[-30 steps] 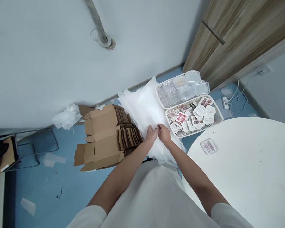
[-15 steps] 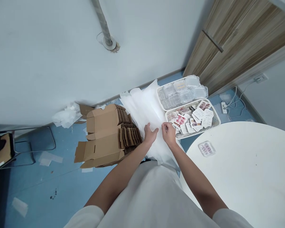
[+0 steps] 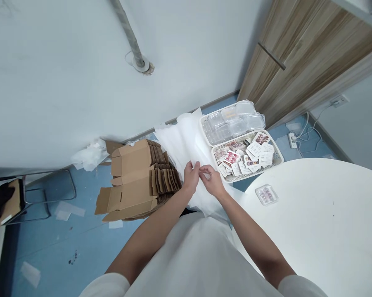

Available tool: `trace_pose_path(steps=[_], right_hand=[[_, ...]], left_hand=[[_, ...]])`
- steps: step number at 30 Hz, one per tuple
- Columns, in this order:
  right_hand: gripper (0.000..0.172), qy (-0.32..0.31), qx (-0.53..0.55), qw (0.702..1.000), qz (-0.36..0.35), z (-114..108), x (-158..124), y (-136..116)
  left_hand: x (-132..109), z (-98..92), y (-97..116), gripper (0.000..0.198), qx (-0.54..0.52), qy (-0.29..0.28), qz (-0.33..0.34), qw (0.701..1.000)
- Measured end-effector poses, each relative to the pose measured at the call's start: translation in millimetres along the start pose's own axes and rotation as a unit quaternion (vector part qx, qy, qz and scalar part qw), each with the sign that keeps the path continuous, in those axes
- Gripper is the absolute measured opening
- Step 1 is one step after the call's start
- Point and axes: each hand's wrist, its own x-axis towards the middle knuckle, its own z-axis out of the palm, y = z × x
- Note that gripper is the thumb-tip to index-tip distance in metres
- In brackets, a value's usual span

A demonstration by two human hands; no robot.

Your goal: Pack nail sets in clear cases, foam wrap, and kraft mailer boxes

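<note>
Both hands meet over a stack of thin white sheets [image 3: 182,140] lying in front of me. My left hand [image 3: 191,178] pinches the top sheet's near edge with thumb and fingers. My right hand [image 3: 212,180] is right beside it, fingers curled and pinching the same white sheet. To the left of the sheets is a pile of flat brown cardboard boxes [image 3: 136,178]. To the right stand two white baskets: the near one [image 3: 277,159] holds several printed cards, the far one [image 3: 204,130] holds clear plastic cases.
A round white table [image 3: 322,222] fills the lower right, with one small clear case of coloured pieces [image 3: 266,194] near its edge. A wooden door [image 3: 300,53], a wall pipe [image 3: 127,33], a power strip [image 3: 292,140] and a chair frame [image 3: 46,194] surround the blue floor.
My hands parted slightly half a second ago and have come back together on the sheet's edge. The view has shifted a little; the baskets and boxes stay put.
</note>
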Motion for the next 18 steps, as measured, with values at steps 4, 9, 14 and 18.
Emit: trace_pose_path(steps=[4,9,14,18], right_hand=[[0.033,-0.098,-0.045,0.993,-0.038,-2,-2,2],[0.049,-0.188,-0.132,0.972,0.048,-1,3,21],[0.059,-0.178,-0.207,0.947,0.170,9,8,38],[0.058,-0.098,-0.169,0.972,0.131,12,6,26]], left_hand=[[9,-16.7,-5,0.038,-0.005,0.057,-0.018,0.998],[10,-34.4,1,0.043,-0.046,0.023,-0.075,0.996],[6,-51.7,24,0.040,-0.157,-0.007,-0.105,0.982],[3,-72.1,35,0.038,-0.233,-0.045,-0.061,0.969]])
